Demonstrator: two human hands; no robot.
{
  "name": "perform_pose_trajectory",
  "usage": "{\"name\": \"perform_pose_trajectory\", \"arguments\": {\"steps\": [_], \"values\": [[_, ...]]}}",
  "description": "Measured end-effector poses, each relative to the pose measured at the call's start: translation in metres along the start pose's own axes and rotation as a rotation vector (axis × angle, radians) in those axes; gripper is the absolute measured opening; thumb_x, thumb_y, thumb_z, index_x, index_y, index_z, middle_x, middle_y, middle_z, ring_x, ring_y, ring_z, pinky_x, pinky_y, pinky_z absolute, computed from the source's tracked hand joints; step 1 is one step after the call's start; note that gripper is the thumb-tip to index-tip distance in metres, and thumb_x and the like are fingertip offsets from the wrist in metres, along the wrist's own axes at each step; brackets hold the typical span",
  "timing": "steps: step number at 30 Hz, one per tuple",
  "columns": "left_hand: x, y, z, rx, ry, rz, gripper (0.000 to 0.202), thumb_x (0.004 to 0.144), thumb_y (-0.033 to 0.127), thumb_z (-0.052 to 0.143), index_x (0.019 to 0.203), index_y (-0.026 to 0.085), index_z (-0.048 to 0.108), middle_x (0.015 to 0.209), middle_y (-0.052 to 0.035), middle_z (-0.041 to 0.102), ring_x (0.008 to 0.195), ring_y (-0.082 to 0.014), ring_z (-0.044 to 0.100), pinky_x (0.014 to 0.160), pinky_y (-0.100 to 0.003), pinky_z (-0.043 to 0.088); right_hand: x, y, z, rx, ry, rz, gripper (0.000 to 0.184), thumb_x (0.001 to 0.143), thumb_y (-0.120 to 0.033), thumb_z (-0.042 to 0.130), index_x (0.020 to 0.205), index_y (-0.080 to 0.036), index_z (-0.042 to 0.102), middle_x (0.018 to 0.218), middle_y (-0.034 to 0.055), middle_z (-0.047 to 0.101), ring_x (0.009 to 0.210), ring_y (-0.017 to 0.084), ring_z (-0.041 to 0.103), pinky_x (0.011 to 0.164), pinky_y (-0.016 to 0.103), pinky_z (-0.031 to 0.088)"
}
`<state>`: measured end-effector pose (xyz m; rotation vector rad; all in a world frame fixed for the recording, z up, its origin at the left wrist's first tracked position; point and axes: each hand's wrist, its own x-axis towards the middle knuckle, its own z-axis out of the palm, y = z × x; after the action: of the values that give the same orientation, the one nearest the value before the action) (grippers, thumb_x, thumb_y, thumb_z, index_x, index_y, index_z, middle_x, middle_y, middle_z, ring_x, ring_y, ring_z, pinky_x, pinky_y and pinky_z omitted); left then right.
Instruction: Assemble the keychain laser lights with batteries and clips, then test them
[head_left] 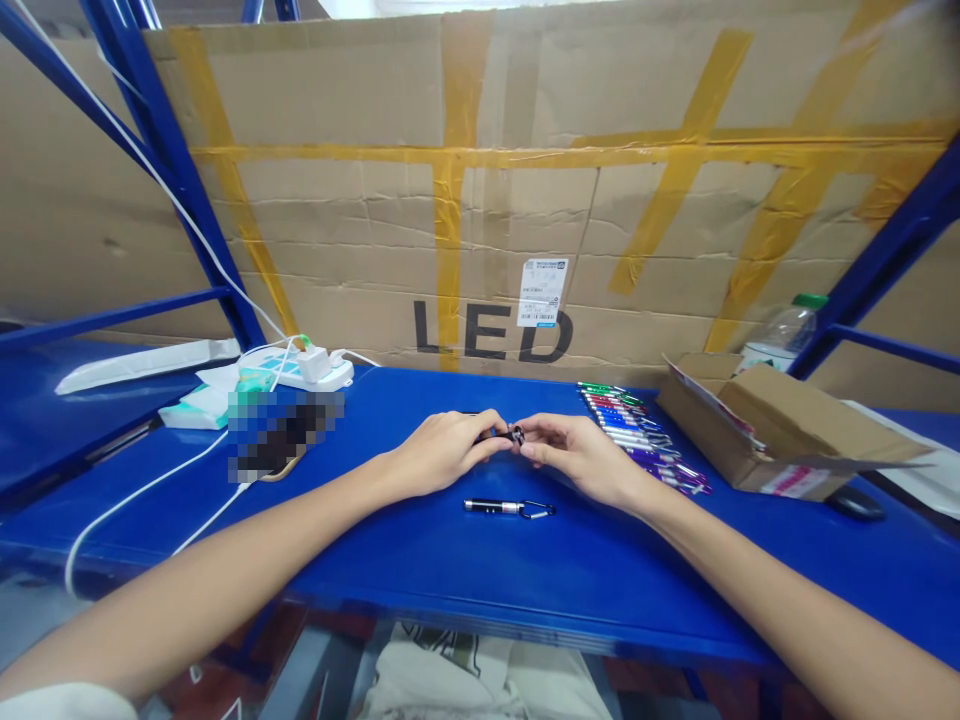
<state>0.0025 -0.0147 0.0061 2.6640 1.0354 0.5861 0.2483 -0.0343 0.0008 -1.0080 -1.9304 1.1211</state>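
Observation:
Over the middle of the blue table, my left hand [441,452] is closed around a small black penlight [516,436], whose shiny end shows at the fingertips. My right hand [581,458] pinches at that same end, with thumb and forefinger close together. Fingers cover most of the body. Just below the hands lies another black penlight [491,507] with a carabiner clip on its right end. To the right of my right hand, several penlights [619,425] in green, red, blue, silver and purple lie side by side in a row, clips toward the right.
An opened cardboard box [780,430] stands at the right, with a dark computer mouse [856,503] beside it and a plastic bottle [795,325] behind. At the left are a power strip [330,372], white cables and a pixelated phone [281,440]. A large carton [360,250] walls off the back.

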Motion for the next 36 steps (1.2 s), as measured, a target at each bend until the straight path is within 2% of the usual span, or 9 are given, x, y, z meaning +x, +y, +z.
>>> {"name": "perform_pose_trajectory", "arguments": {"steps": [8, 12, 19, 23, 30, 36], "values": [[0.0002, 0.0017, -0.0009, 0.036, -0.001, -0.003, 0.026, 0.112, 0.045, 0.052, 0.125, 0.026, 0.064, 0.097, -0.0001, 0.08, 0.089, -0.0227, 0.075, 0.076, -0.03, 0.047, 0.0003, 0.0031, -0.0012, -0.031, 0.032, 0.006, 0.042, 0.088, -0.047, 0.077, 0.117, -0.016, 0.078, 0.09, 0.0051, 0.077, 0.083, 0.021, 0.069, 0.085, 0.038, 0.057], [0.0004, 0.0012, -0.0007, 0.029, -0.006, -0.003, 0.025, 0.112, 0.044, 0.052, 0.125, 0.026, 0.063, 0.098, 0.0, 0.079, 0.089, -0.0223, 0.074, 0.077, -0.03, 0.047, 0.0008, 0.0062, -0.0013, -0.058, 0.085, -0.023, 0.039, 0.088, -0.048, 0.078, 0.114, -0.018, 0.078, 0.101, 0.0074, 0.082, 0.094, 0.025, 0.074, 0.089, 0.04, 0.059], [0.0001, -0.001, 0.0015, 0.049, 0.005, 0.02, 0.027, 0.112, 0.047, 0.05, 0.124, 0.026, 0.064, 0.103, -0.0012, 0.079, 0.092, -0.0226, 0.074, 0.078, -0.03, 0.049, -0.0004, 0.0074, -0.002, -0.299, 0.184, -0.137, 0.03, 0.098, -0.043, 0.069, 0.116, -0.024, 0.082, 0.115, 0.0078, 0.083, 0.105, 0.029, 0.076, 0.096, 0.043, 0.057], [-0.0003, -0.0003, 0.0007, 0.048, 0.002, 0.01, 0.026, 0.111, 0.046, 0.052, 0.124, 0.026, 0.064, 0.104, -0.0015, 0.079, 0.093, -0.0229, 0.074, 0.079, -0.03, 0.049, -0.0013, 0.0044, -0.0031, -0.395, 0.172, -0.197, 0.028, 0.102, -0.04, 0.064, 0.117, -0.026, 0.082, 0.112, 0.0074, 0.082, 0.104, 0.028, 0.074, 0.095, 0.042, 0.055], [-0.0007, 0.0008, 0.0007, 0.049, 0.002, 0.011, 0.026, 0.111, 0.046, 0.053, 0.123, 0.026, 0.065, 0.107, -0.0023, 0.079, 0.096, -0.0231, 0.075, 0.08, -0.03, 0.05, -0.0014, 0.0019, -0.0033, -0.353, 0.217, -0.158, 0.025, 0.093, -0.041, 0.074, 0.107, -0.023, 0.083, 0.101, 0.0065, 0.082, 0.089, 0.025, 0.073, 0.084, 0.038, 0.057], [-0.0004, 0.0008, 0.0008, 0.046, 0.005, 0.012, 0.026, 0.111, 0.045, 0.054, 0.122, 0.025, 0.065, 0.107, -0.0026, 0.079, 0.095, -0.0234, 0.075, 0.08, -0.031, 0.05, -0.0016, 0.0001, -0.0021, -0.411, 0.248, -0.188, 0.023, 0.093, -0.041, 0.073, 0.104, -0.024, 0.085, 0.095, 0.006, 0.081, 0.084, 0.025, 0.071, 0.081, 0.039, 0.056]]}}
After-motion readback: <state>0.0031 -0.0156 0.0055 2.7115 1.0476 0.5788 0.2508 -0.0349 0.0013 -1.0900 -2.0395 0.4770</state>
